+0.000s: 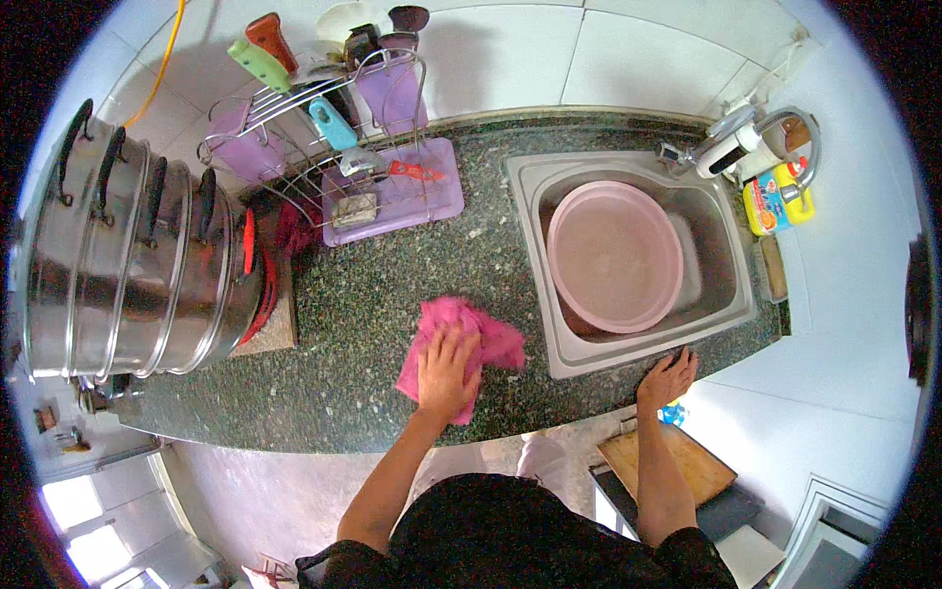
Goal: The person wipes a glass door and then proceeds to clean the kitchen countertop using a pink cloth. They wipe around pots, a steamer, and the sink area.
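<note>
My left hand (445,372) presses down on a crumpled pink cloth (500,344) on the speckled dark granite countertop (360,309). The cloth spreads out beyond my fingers on both sides. On the right, my right hand (666,379) rests at the counter's front edge, just below the sink's rim, with nothing in it. Beside it, the stainless steel sink (717,258) holds a round pink plastic basin (563,272). Cloudy water appears to fill the basin.
Stacked steel steamer pots (140,258) stand at the left. A wire rack (294,177) with knives and utensils sits behind, over a purple tray (441,191). The faucet (802,121) and a yellow detergent bottle (780,199) are at the right; a wooden board (670,464) lies below.
</note>
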Tool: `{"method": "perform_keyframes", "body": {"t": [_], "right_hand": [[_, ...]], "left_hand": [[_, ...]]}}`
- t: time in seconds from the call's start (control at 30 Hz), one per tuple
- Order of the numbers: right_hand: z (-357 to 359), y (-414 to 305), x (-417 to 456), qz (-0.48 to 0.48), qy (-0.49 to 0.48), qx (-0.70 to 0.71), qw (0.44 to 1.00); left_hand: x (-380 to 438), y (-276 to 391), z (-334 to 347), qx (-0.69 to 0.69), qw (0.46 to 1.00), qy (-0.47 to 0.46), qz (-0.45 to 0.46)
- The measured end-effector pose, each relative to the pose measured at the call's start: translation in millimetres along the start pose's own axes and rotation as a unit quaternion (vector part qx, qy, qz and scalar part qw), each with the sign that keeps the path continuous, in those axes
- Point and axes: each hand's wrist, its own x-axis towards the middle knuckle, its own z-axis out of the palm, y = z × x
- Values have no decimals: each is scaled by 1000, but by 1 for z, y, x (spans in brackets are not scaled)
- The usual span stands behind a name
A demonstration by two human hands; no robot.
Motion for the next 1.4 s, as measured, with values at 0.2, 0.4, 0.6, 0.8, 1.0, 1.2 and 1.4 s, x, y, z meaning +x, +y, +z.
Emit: {"method": "perform_keyframes", "body": {"t": [0.2,0.4,0.6,0.8,1.0,1.2,1.4], "right_hand": [[-12,-11,3,-11,15,18,1000],[-3,-7,4,-29,21,18,999],[-1,-5,4,-23,26,11,999],[-11,-9,5,-25,4,49,998],[-14,-19,3,-18,11,57,998],[-13,-21,2,-11,21,38,999],[-8,-18,2,-4,31,16,999]], "left_hand": [[-74,-94,-32,14,995,82,-61],[-12,-122,-40,143,929,208,-272],[-5,-16,12,42,995,58,-70],[-65,-19,-10,31,993,-108,22],[-19,-5,6,57,983,101,-143],[-40,76,31,-45,995,-51,77],[-89,7,-1,34,991,-107,79]]}}
